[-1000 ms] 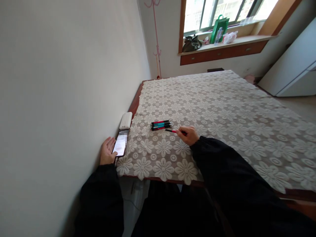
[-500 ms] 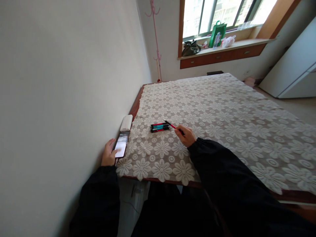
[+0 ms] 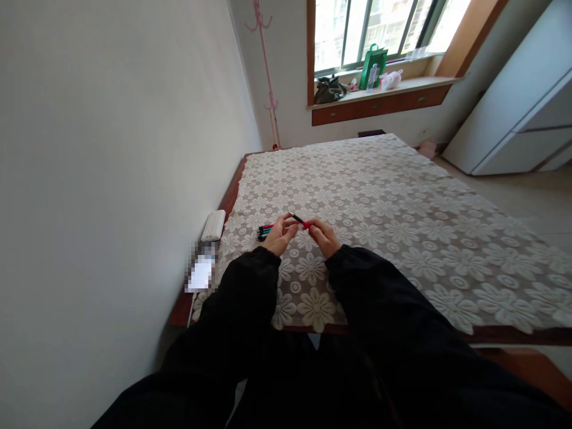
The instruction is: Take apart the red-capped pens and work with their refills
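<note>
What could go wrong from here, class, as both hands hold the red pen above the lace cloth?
1. Both the left hand and the right hand grip the red pen in mid-air; if it comes apart, a small piece might drop into the lace cloth's holes.
2. The left sleeve lies close to the other pens and could nudge them.
</note>
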`<state>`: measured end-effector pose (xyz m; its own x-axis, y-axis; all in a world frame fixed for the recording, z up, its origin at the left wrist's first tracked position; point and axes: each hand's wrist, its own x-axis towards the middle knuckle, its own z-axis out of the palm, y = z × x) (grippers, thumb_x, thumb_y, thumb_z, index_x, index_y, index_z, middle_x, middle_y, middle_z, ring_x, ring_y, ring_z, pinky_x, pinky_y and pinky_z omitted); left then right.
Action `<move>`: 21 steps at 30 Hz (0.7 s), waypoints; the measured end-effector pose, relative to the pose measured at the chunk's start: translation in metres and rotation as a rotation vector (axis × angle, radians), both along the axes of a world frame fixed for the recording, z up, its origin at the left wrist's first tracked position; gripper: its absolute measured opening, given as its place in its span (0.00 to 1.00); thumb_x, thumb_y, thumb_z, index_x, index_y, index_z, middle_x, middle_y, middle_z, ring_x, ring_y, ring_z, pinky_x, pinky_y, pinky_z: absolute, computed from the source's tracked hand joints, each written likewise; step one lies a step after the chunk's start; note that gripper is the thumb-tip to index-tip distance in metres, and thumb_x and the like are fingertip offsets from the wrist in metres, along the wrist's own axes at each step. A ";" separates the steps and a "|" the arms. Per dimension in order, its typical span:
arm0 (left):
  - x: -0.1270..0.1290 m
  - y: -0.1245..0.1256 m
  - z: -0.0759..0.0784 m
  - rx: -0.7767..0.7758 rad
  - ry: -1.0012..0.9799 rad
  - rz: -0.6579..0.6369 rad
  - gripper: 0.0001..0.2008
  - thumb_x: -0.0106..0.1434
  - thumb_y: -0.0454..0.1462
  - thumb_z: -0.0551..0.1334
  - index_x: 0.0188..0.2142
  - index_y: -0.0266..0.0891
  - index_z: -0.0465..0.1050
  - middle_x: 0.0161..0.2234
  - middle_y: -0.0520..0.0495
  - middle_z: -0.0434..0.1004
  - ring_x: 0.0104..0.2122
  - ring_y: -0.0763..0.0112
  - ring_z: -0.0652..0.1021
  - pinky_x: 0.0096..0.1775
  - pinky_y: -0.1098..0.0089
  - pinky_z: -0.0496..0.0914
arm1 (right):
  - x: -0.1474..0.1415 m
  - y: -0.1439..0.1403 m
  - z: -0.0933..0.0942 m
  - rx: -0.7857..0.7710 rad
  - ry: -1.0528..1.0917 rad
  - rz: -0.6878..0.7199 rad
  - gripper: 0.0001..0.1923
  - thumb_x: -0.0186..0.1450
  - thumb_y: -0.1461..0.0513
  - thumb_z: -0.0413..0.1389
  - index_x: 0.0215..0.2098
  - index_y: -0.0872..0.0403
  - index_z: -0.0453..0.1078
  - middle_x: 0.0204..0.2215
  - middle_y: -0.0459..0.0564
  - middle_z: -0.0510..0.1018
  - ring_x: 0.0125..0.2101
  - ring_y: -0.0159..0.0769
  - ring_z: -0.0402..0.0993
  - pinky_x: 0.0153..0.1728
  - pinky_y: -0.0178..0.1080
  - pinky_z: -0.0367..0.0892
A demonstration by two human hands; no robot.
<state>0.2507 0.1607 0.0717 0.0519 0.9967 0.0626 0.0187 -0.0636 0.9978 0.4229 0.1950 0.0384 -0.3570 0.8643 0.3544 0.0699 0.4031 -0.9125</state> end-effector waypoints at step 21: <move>-0.009 0.017 -0.035 0.198 0.524 -0.038 0.13 0.57 0.44 0.71 0.33 0.38 0.75 0.31 0.49 0.81 0.28 0.72 0.78 0.32 0.72 0.71 | 0.026 0.025 -0.003 -0.077 -0.237 0.087 0.20 0.64 0.47 0.55 0.38 0.56 0.74 0.22 0.45 0.72 0.23 0.33 0.66 0.24 0.34 0.59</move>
